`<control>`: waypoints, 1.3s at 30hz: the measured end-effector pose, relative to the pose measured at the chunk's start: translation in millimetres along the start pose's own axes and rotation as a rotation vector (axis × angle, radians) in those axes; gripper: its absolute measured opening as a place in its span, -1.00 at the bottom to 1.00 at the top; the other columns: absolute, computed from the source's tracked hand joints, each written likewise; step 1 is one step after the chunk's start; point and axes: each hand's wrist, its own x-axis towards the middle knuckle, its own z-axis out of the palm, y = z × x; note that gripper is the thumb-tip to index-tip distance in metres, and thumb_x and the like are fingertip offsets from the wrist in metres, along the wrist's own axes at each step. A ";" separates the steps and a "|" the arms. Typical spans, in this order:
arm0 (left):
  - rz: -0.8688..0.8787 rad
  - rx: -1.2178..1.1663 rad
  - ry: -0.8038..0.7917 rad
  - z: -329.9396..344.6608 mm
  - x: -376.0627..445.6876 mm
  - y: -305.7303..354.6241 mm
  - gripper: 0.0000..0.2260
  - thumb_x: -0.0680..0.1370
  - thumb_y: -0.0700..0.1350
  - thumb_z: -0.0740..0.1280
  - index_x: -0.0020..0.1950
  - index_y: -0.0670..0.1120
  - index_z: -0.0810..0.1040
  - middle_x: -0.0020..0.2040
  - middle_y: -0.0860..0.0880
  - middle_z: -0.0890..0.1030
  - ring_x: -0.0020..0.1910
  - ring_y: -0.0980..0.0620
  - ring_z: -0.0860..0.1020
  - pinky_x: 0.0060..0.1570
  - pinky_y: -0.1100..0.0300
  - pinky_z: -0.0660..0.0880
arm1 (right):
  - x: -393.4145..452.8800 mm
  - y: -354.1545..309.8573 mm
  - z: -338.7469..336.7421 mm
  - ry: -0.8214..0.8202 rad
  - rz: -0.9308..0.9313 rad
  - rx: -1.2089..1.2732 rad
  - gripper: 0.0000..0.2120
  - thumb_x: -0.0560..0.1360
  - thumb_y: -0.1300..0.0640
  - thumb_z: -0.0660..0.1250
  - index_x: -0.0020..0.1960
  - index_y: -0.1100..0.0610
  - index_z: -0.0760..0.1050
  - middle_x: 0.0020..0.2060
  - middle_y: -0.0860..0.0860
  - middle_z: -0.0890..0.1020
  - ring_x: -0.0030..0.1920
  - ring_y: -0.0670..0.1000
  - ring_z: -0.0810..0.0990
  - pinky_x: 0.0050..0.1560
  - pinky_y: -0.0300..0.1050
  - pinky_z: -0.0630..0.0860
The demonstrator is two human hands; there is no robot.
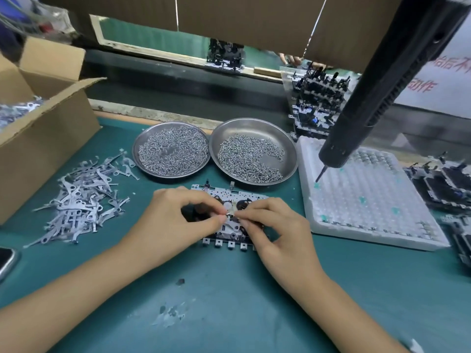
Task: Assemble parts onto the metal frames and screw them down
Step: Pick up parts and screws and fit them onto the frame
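A heap of thin stamped levers (pixel 84 200) lies left on the green mat (pixel 229 301). At centre the left hand (pixel 175 217) and right hand (pixel 275 225) pinch a small shiny part (pixel 230 212) between curled fingertips, just above the perforated frame (pixel 229 200). Behind sit two round steel dishes (pixel 253 126) of screws; a black driver (pixel 382 93) hangs right over a white foam tray (pixel 369 200).

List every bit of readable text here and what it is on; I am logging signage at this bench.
"动作": red characters on the white sign at the upper right, behind the hanging screwdriver.
A second red line above it on the same sign is cut off by the frame edge and the screwdriver; not readable with confidence.
Nothing legible on the cardboard box, the two screw dishes, the white tray, the metal frame or the phone.
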 end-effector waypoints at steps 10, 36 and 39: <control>0.025 0.051 -0.029 -4.2 0.2 2.6 -0.86 0.31 -0.17 0.53 -0.28 0.08 0.68 -0.31 0.21 0.63 -0.21 0.18 0.58 -0.15 0.44 0.43 | -6.5 -1.8 2.8 -0.041 -0.145 -0.074 -0.80 0.45 0.26 0.38 0.06 0.18 0.64 -0.24 -0.05 0.61 -0.20 -0.08 0.50 -0.10 -0.28 0.43; 0.036 -0.040 -0.133 4.4 -3.7 -2.2 -0.86 0.39 -0.19 0.50 -0.24 0.04 0.61 -0.37 0.12 0.63 -0.28 0.21 0.53 -0.18 0.39 0.40 | -14.3 2.1 12.2 0.054 -0.109 -0.132 -0.73 0.31 0.48 0.36 -0.07 0.22 0.59 -0.21 -0.01 0.61 -0.15 -0.10 0.51 -0.10 -0.41 0.43; 0.031 -0.048 -0.149 2.9 -2.6 -2.2 -0.85 0.38 -0.21 0.51 -0.25 0.03 0.61 -0.38 0.10 0.62 -0.33 0.22 0.52 -0.21 0.41 0.40 | -12.6 1.2 8.8 0.024 -0.063 -0.047 -0.79 0.38 0.40 0.36 -0.02 0.20 0.58 -0.19 -0.02 0.61 -0.14 -0.10 0.53 -0.09 -0.32 0.46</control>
